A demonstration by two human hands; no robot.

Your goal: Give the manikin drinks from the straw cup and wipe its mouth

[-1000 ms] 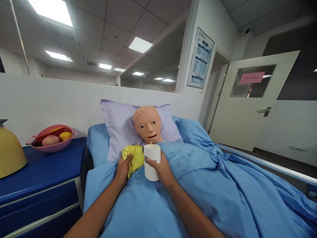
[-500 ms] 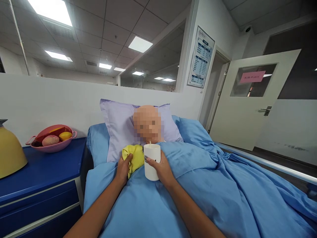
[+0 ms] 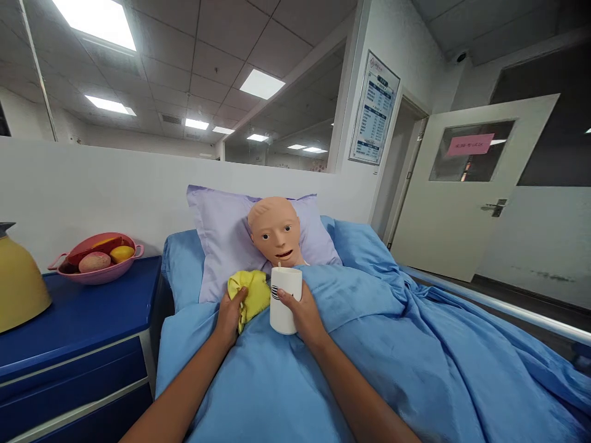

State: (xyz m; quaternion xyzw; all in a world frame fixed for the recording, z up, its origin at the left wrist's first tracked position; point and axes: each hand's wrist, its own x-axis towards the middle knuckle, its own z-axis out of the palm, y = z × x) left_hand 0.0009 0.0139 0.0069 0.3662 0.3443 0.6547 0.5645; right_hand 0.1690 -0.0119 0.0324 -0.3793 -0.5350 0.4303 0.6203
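My left hand (image 3: pixel 229 315) is closed on a bunched yellow cloth (image 3: pixel 255 295), its thumb pressed on the near side. Beside it, my right hand (image 3: pixel 306 312) grips a white mug (image 3: pixel 285 317) with a dark printed mark, held upright over the bed. A thin pale stick, perhaps a straw (image 3: pixel 279 265), pokes up from the mug's rim. Just beyond the mug lies a manikin (image 3: pixel 275 229), its head on a lilac pillow (image 3: pixel 226 237) and a blue quilt (image 3: pixel 369 344) drawn up to its neck. The stick's tip appears close below the manikin's mouth; whether they touch I cannot tell.
At the left stands a blue bedside cabinet (image 3: pixel 106 307) bearing a pink basket (image 3: pixel 99 277) of fruit and a yellow jug (image 3: pixel 21 283). A bed rail (image 3: pixel 498 304) runs along the right side. Behind it a door (image 3: pixel 443 227) stands ajar.
The mug in my right hand has shifted very slightly right and up. My left hand and the cloth have stayed practically still.
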